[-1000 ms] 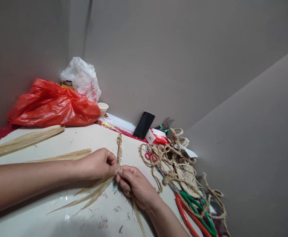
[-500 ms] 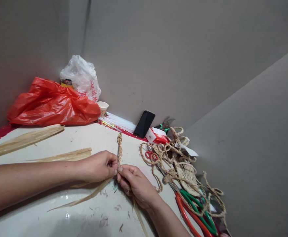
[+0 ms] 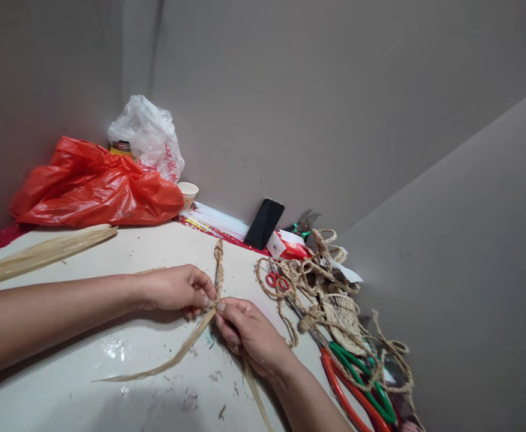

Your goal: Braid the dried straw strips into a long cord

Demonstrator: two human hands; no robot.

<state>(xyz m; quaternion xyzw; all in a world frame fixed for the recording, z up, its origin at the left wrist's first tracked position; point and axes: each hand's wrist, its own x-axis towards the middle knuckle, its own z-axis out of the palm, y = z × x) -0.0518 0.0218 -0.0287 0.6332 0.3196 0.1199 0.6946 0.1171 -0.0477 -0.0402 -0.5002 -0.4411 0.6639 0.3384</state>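
Observation:
A short tan braid of dried leaf strips stands out from between my hands, pointing away from me over the white tabletop. At its near end my left hand pinches it between thumb and fingertips. My right hand grips the same end from the other side, thumb on top and fingers curled beneath. One loose strip trails to the lower left from the braid's end. Another strip hangs below my right hand. The crossing of the strips is partly hidden by my fingertips.
Dried leaves lie at left. Behind are a red plastic bag, a white bag, a paper cup and a leaning phone. At right, braided cord tangles over red-handled pliers and green-handled ones.
My left hand has shifted slightly up and now shows its thumb and fingertips at the braid's end. More of the loose strip at lower left shows. My right hand stays nearly still.

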